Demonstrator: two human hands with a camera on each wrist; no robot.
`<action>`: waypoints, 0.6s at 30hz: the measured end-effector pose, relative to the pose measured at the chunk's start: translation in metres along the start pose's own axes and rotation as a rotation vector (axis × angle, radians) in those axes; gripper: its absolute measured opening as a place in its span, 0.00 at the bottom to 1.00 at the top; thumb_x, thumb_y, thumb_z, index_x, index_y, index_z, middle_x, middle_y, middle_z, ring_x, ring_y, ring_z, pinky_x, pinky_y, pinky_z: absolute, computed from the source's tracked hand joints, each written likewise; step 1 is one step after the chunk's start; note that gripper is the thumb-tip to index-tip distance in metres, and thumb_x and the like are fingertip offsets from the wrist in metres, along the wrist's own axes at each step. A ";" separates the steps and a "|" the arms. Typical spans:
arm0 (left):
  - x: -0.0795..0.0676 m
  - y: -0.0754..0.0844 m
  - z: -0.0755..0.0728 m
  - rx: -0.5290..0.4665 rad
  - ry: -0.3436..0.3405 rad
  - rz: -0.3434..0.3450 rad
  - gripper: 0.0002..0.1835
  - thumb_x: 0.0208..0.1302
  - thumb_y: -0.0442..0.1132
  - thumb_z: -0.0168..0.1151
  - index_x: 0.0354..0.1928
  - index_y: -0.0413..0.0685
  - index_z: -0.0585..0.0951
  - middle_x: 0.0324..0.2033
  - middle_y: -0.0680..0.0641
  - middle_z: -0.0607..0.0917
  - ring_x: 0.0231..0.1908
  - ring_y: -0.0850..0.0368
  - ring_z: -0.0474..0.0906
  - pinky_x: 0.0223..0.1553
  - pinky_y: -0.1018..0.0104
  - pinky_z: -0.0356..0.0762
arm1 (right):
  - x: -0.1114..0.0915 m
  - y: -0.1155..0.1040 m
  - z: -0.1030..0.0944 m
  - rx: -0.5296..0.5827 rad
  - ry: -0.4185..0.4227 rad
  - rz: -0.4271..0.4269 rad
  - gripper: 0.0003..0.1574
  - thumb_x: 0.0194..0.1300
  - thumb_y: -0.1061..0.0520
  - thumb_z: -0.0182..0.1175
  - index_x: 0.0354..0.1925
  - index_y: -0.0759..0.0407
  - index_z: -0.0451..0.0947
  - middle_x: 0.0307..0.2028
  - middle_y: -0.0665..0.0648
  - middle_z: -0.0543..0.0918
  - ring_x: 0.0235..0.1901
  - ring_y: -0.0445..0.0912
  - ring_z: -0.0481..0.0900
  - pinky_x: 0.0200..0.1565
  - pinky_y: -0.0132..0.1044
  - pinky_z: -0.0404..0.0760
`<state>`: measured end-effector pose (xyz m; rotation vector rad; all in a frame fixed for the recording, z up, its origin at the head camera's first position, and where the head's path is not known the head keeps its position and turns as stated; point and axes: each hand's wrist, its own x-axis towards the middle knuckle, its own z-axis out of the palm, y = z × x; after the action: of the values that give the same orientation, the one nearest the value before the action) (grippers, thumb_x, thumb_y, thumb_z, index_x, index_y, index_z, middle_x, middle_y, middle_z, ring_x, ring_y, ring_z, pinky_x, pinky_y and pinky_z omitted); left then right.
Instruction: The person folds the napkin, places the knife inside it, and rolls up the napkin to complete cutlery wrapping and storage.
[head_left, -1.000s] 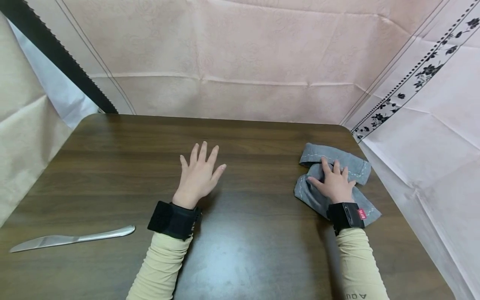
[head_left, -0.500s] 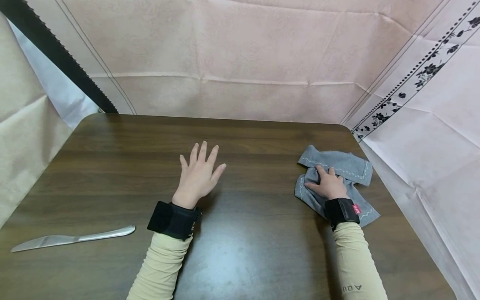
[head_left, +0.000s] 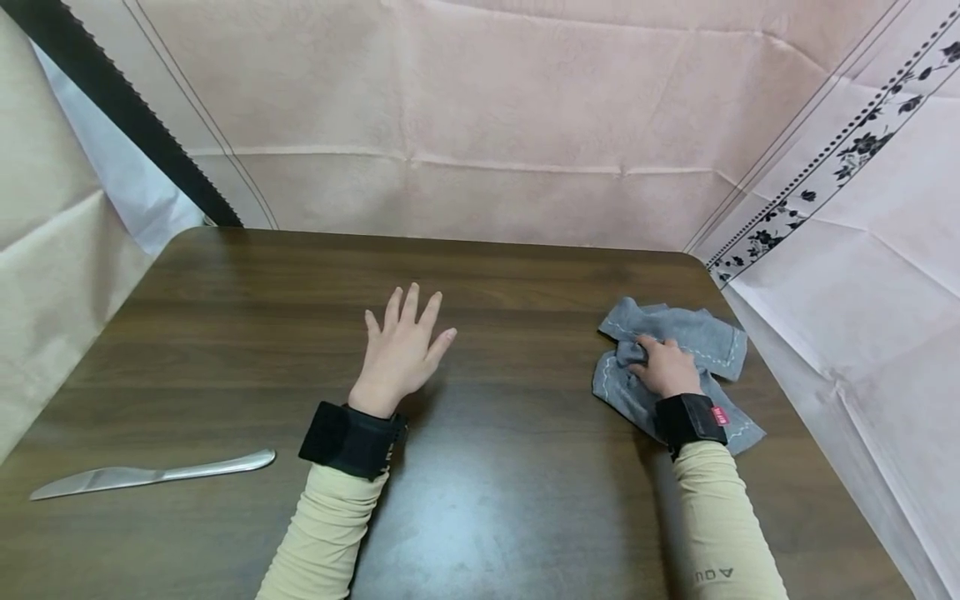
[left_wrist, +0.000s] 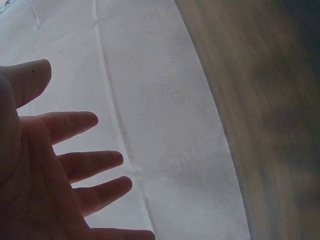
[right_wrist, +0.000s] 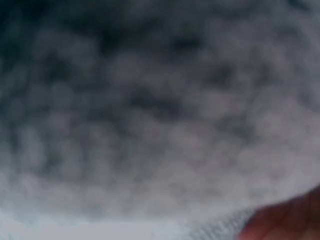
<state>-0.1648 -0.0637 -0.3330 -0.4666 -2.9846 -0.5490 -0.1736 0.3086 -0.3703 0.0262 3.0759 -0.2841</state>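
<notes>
A crumpled blue-grey cloth [head_left: 720,342] with white stitching lies near the table's right edge in the head view. My right hand [head_left: 671,371] is on its middle, the fingers curled into the fabric and gathering it; the fingertips are partly hidden in folds. Blurred fabric of the cloth [right_wrist: 160,125] fills most of the right wrist view, with a bit of the hand at the lower right corner. Over the middle of the table, my left hand [head_left: 397,358] has its fingers straight and spread, holding nothing. The left wrist view shows the bare palm and fingers of that hand [left_wrist: 45,175].
On the left of the brown wooden table [head_left: 510,433] lies a silver table knife [head_left: 153,475], its blade pointing left. Pale cloth sheets [head_left: 495,100] hang behind the table and at both sides.
My right hand's spread fingers have curled into the cloth and bunched its middle, and the cloth's upper part has shifted slightly. The left hand keeps its pose.
</notes>
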 end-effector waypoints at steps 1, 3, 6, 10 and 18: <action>0.000 0.000 -0.001 0.001 0.001 0.001 0.32 0.69 0.56 0.40 0.69 0.48 0.54 0.68 0.36 0.48 0.67 0.38 0.38 0.56 0.31 0.39 | 0.001 0.000 -0.001 -0.006 0.010 -0.009 0.31 0.57 0.55 0.61 0.57 0.65 0.66 0.48 0.79 0.68 0.47 0.75 0.66 0.44 0.64 0.65; -0.001 0.000 -0.002 0.004 0.004 0.005 0.32 0.69 0.56 0.41 0.69 0.48 0.55 0.68 0.36 0.48 0.67 0.38 0.40 0.57 0.32 0.40 | 0.002 0.001 -0.002 -0.013 0.027 -0.026 0.30 0.56 0.56 0.62 0.55 0.66 0.68 0.46 0.78 0.71 0.47 0.72 0.67 0.44 0.63 0.66; -0.002 0.000 -0.002 0.009 0.002 0.012 0.32 0.68 0.56 0.42 0.69 0.48 0.55 0.68 0.36 0.49 0.67 0.38 0.41 0.57 0.32 0.43 | 0.003 0.004 -0.003 -0.015 0.043 -0.044 0.28 0.53 0.58 0.64 0.51 0.68 0.71 0.45 0.76 0.74 0.46 0.69 0.70 0.43 0.61 0.67; -0.001 0.000 0.000 0.006 -0.004 0.011 0.32 0.68 0.56 0.42 0.69 0.48 0.56 0.68 0.36 0.50 0.66 0.38 0.43 0.56 0.32 0.44 | 0.002 0.005 -0.005 0.013 0.048 -0.011 0.26 0.51 0.61 0.63 0.50 0.68 0.72 0.44 0.76 0.74 0.43 0.70 0.72 0.39 0.60 0.70; -0.001 0.000 0.001 0.001 -0.020 0.005 0.31 0.69 0.56 0.41 0.69 0.48 0.57 0.67 0.36 0.52 0.66 0.38 0.43 0.56 0.33 0.44 | -0.006 0.001 -0.014 0.073 0.150 0.046 0.27 0.49 0.66 0.56 0.51 0.67 0.72 0.43 0.75 0.75 0.39 0.71 0.73 0.33 0.61 0.71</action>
<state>-0.1633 -0.0634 -0.3336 -0.4826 -3.0012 -0.5453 -0.1688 0.3118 -0.3562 0.1270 3.2061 -0.4102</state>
